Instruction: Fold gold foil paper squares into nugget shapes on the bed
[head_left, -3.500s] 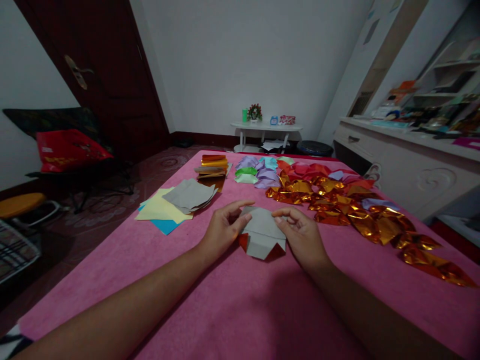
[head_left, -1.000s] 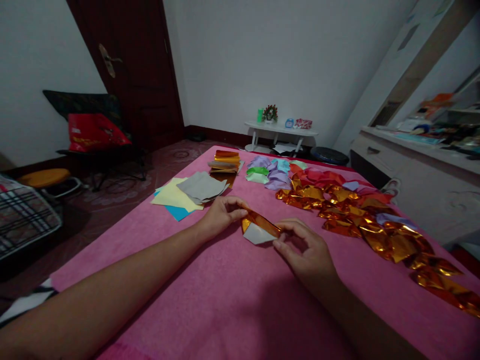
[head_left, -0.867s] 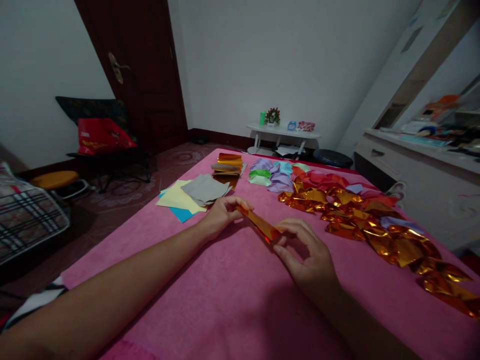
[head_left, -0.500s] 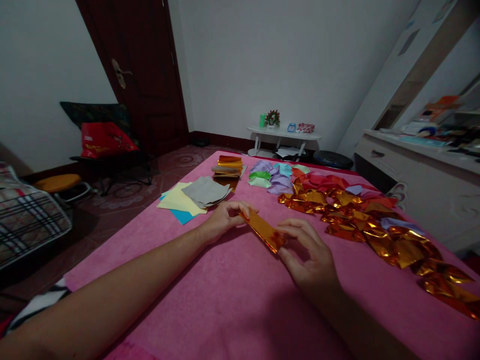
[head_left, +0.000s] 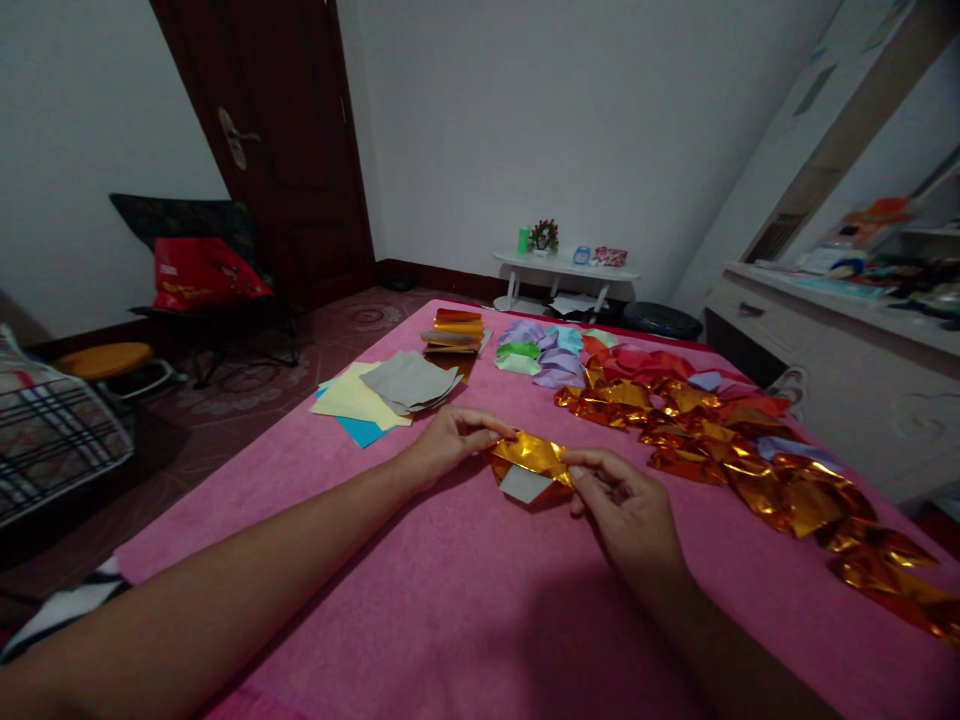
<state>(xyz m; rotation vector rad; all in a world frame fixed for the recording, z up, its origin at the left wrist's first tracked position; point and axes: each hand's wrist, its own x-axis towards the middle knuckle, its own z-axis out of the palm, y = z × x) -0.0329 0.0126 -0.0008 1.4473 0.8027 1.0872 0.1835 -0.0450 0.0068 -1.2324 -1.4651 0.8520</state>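
A folded piece of gold foil paper [head_left: 534, 452] is held between my two hands, just above or on the pink cloth [head_left: 450, 590]; a grey-white inner face shows on its near side. My left hand [head_left: 459, 440] pinches its left end between thumb and fingers. At the right end, my right hand [head_left: 616, 488] grips it with thumb and index finger, the other fingers curled beneath. Several finished-looking gold foil folded pieces [head_left: 810, 500] lie in a row to the right of my right hand.
Left of centre lie grey paper sheets [head_left: 411, 380] over yellow [head_left: 352, 395] and blue sheets [head_left: 361, 432]. Behind them is a stack of gold foil paper [head_left: 457, 325]. Purple [head_left: 559, 368], green [head_left: 519, 350] and red folded papers [head_left: 649, 360] sit at the back right.
The gold foil paper was a flat narrow strip slanting between my hands; now it is opened out and turned level, its pale inside showing. My right hand has rotated and still grips its end.
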